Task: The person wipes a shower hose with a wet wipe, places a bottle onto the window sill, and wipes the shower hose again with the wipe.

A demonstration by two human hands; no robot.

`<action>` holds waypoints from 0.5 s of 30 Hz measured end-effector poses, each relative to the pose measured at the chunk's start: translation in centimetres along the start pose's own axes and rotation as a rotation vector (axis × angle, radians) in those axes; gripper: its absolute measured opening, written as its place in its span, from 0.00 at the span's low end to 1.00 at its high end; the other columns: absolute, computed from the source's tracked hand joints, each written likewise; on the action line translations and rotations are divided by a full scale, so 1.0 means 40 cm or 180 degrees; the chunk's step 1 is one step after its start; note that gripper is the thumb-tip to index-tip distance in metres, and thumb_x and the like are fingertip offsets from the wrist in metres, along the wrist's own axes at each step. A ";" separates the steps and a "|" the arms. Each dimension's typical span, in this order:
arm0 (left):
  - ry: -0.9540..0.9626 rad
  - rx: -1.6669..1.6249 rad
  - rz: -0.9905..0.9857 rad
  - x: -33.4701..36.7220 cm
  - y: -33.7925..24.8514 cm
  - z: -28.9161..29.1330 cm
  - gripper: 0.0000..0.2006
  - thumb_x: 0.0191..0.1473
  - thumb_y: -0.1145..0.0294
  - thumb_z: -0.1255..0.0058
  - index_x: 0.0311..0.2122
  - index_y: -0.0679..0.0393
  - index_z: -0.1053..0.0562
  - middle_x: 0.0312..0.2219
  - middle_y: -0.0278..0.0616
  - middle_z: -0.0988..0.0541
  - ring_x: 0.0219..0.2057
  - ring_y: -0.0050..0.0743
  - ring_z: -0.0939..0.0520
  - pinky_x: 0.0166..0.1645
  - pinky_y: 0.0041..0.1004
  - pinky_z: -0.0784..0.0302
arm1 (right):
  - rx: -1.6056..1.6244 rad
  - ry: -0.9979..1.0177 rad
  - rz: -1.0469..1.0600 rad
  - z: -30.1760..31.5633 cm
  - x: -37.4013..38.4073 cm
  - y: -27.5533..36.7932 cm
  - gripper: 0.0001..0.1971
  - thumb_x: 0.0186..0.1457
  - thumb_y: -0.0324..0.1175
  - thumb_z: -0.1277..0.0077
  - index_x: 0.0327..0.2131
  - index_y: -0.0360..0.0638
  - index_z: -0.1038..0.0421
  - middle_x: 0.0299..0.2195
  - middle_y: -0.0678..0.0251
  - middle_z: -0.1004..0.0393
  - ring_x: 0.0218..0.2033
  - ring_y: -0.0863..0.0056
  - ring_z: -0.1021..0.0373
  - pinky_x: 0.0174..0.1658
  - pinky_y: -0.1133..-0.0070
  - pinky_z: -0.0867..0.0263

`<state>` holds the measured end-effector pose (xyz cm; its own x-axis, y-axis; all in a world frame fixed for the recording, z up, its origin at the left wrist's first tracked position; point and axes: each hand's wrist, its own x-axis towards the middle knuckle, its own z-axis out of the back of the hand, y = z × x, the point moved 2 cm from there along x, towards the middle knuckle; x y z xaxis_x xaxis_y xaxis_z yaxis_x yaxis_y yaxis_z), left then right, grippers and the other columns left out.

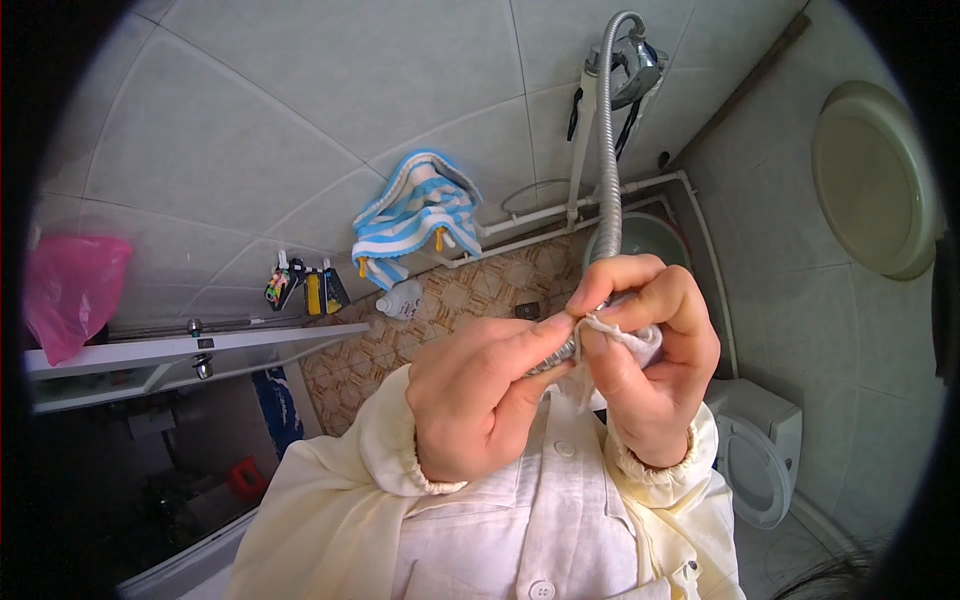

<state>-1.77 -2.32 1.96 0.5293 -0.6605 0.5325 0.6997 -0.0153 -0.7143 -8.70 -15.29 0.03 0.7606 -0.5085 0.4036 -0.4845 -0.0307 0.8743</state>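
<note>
A ribbed silver shower hose (609, 150) comes down from the mixer tap (632, 75) on the wall to my hands in front of my chest. My left hand (475, 390) is closed round a stretch of it, fingers pointing right. A crumpled whitish cloth (632, 335) is pinched in my right hand (665, 355), against the hose. Thumb and fingertips of both hands nearly meet there. The hose's end is hidden by my hands.
A blue-and-white striped cloth (420, 215) hangs on the wall above a white bottle (400, 300). Pipes (540, 215) run low along the wall past a pale green basin (655, 240). At right are a toilet (755, 450) and a round basin (870, 180); at left, a pink bag (75, 290).
</note>
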 end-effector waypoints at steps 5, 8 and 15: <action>-0.0078 -0.0220 0.0354 -0.005 -0.007 -0.002 0.15 0.43 0.83 0.44 0.40 0.67 0.28 0.27 0.49 0.23 0.25 0.37 0.20 0.28 0.25 0.26 | 0.0041 0.0030 -0.0033 -0.001 0.004 0.002 0.07 0.42 0.16 0.49 0.27 0.34 0.35 0.36 0.54 0.30 0.35 0.76 0.32 0.39 0.81 0.35; 0.0086 -0.0327 0.0603 -0.004 -0.011 0.000 0.14 0.45 0.82 0.44 0.40 0.68 0.29 0.27 0.49 0.23 0.26 0.35 0.20 0.28 0.24 0.26 | 0.0015 0.0075 0.0164 0.005 -0.002 -0.008 0.08 0.42 0.16 0.49 0.26 0.35 0.36 0.36 0.53 0.30 0.35 0.74 0.31 0.39 0.80 0.34; -0.0032 -0.0958 0.0950 -0.019 -0.001 -0.008 0.13 0.50 0.80 0.47 0.42 0.68 0.30 0.29 0.44 0.23 0.28 0.24 0.21 0.31 0.19 0.27 | -0.0274 0.0271 0.0676 0.016 -0.011 -0.021 0.08 0.41 0.17 0.48 0.26 0.35 0.36 0.37 0.48 0.30 0.37 0.68 0.29 0.40 0.76 0.32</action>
<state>-2.36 -2.05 1.43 0.6931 -0.6619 0.2854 0.3443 -0.0438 -0.9378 -8.90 -15.59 -1.07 0.6812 -0.4212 0.5989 -0.6015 0.1444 0.7857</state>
